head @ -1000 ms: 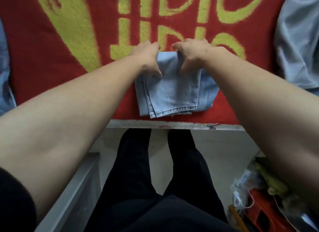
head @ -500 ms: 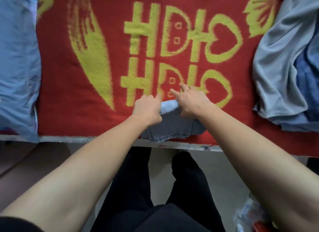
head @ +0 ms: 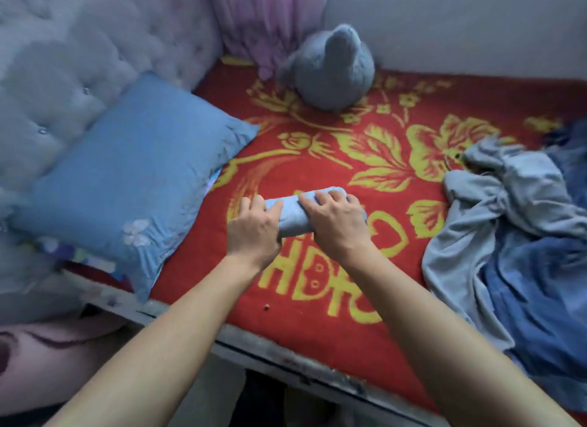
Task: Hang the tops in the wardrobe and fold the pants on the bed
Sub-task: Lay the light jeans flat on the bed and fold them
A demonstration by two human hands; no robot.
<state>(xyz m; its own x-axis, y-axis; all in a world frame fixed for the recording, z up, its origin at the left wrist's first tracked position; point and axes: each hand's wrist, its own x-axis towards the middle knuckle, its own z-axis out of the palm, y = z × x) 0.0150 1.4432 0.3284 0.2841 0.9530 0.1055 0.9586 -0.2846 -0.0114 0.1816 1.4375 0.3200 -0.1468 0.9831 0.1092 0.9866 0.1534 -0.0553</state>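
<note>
A pair of light blue jeans (head: 297, 218), folded into a tight compact bundle, lies on the red and yellow blanket (head: 317, 325) in the middle of the bed. My left hand (head: 254, 229) grips the bundle's left end. My right hand (head: 336, 221) lies over its right part with the fingers curled across the top. Both arms are stretched out over the bed's near edge. A heap of grey and blue clothes (head: 514, 236) lies on the bed to the right, apart from the bundle.
A blue pillow (head: 127, 185) leans against the tufted headboard (head: 63, 61) at the left. A grey plush toy (head: 333, 67) sits at the back by a pink curtain (head: 270, 20). The bed's worn frame edge (head: 286, 363) runs across the front.
The jeans went from a flat fold near the bed's edge to a tight bundle farther in on the blanket. Both hands moved with it, and my head has lifted.
</note>
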